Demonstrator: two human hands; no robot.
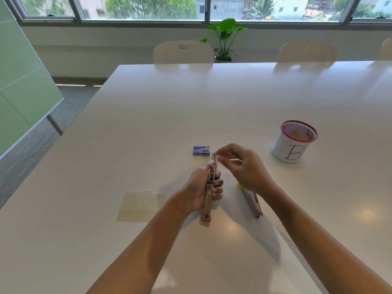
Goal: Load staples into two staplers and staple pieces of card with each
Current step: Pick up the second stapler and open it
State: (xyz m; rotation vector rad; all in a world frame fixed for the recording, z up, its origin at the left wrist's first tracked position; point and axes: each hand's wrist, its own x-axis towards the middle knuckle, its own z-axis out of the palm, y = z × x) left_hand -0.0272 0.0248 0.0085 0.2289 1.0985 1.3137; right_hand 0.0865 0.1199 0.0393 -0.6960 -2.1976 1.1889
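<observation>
My left hand (199, 190) grips a metal stapler with red ends (209, 200), swung wide open and lying lengthwise above the white table (148, 124). My right hand (239, 164) hovers at the stapler's far tip, its thumb and forefinger pinched together there; whether they hold staples is too small to tell. A second metal stapler with a yellow end (252, 201) lies on the table under my right wrist. The blue staple box (201, 150) sits just beyond the red stapler. Pale card pieces (141, 205) lie flat to the left.
A red-rimmed mesh pot (294, 143) wrapped in paper marked "B", with brown card inside, stands at the right. Two white chairs (183, 52) and a potted plant (226, 39) are past the table's far edge. A glass panel (21, 81) stands at the left.
</observation>
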